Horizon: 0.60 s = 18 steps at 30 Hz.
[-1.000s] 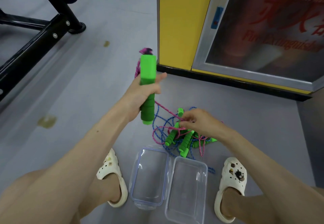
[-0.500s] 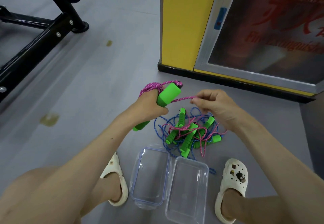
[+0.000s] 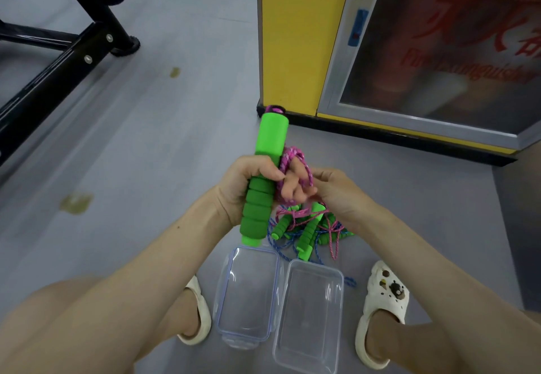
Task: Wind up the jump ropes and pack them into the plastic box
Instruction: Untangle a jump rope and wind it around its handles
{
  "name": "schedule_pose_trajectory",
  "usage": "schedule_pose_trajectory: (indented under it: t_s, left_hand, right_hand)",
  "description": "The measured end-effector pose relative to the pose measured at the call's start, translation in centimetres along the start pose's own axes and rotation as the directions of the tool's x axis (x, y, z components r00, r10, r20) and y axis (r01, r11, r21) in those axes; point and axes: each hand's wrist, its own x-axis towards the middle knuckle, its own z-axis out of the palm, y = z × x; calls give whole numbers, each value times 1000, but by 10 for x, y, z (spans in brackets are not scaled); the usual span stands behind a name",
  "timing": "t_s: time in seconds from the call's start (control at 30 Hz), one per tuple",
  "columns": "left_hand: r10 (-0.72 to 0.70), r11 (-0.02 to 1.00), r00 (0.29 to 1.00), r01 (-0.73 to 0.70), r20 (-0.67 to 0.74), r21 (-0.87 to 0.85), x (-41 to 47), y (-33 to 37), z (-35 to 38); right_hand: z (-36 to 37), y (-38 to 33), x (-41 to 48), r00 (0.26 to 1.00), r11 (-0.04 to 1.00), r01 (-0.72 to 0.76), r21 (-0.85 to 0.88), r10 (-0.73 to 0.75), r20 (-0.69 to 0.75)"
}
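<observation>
On the grey floor (image 3: 164,145), between two pale clogs, are set an open plastic box (image 3: 308,315) and its lid (image 3: 247,294), touching side by side. Just beyond lies a tangle of jump ropes (image 3: 307,227), green-handled, pink and blue cords. Above the tangle: left hand (image 3: 248,182) clenched on an upright green handle (image 3: 263,180); pink cord (image 3: 292,168) looped over its fingers, pinched by the right hand (image 3: 333,192).
</observation>
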Motion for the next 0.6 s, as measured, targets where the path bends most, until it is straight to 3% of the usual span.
schedule_pose_trajectory:
  t_s: [0.1,0.17,0.3,0.37,0.4,0.47,0.53,0.6]
  left_hand:
    - [56,985,998,-58,-18,-164,3,2,5]
    - [61,980,997,-69,-49,-186,5,1,6]
    - [102,992,952,-120,-289,-44,10,0,10]
    - [159,981,893,-94,-421,170,10,2,9]
    - [199,933,856,-17,-478,358,10,3,8]
    - [309,689,790,198,-529,697,9,7,6]
    - [388,481,775,292,-499,827,8,11,2]
    - [400,432,777,308,-486,848,7,14,-1]
  right_hand:
    - [4,5,-2,996,992,-24,-125,34,81]
    - [4,7,-3,991,987,-39,-157,59,123]
    - [4,11,-1,975,941,-13,-339,87,204]
    - [3,11,-2,969,917,-23,-398,118,215]
    - [3,11,-3,966,901,-31,-433,138,218]
    - [2,11,-4,964,867,-33,-497,159,215]
    - [0,11,-4,973,858,-19,-513,135,190]
    - [-5,8,-2,987,879,5,-478,73,143]
